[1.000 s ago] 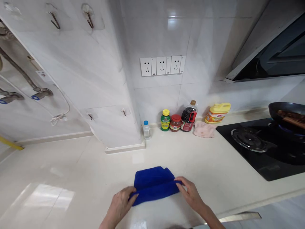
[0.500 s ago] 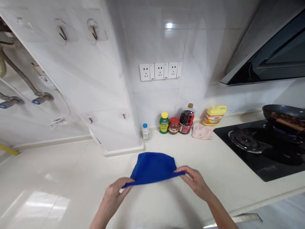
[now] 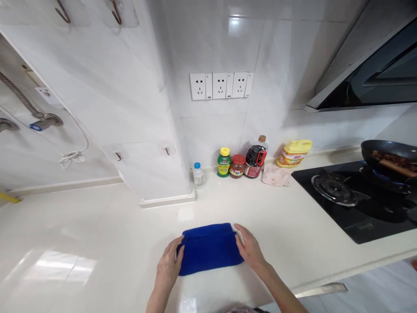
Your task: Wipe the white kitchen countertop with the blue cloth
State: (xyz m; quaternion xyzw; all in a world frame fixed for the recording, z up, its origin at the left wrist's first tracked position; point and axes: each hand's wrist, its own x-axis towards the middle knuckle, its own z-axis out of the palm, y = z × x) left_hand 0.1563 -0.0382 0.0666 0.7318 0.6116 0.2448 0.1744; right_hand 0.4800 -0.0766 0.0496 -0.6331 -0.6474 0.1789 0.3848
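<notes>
A blue cloth (image 3: 208, 250) lies folded into a rough rectangle on the counter, with a fold line near its far edge. My left hand (image 3: 169, 263) is at the cloth's left edge, thumb and fingers apart. At the right edge, my right hand (image 3: 250, 250) touches the cloth with its fingers apart, the index finger reaching past the far corner. Neither hand visibly pinches the fabric.
Along the wall stand a clear bottle (image 3: 198, 177), a green bottle (image 3: 223, 163), a red-lidded jar (image 3: 237, 167), a dark sauce bottle (image 3: 256, 158) and a yellow jug (image 3: 294, 153). A pink rag (image 3: 276, 175) lies near the gas stove (image 3: 361, 226), where a wok (image 3: 374, 152) holds food.
The blue cloth, held raised by its near edge between both hands, has come down flat on the counter. My hands have loosened and moved closer together. The view has tilted down slightly.
</notes>
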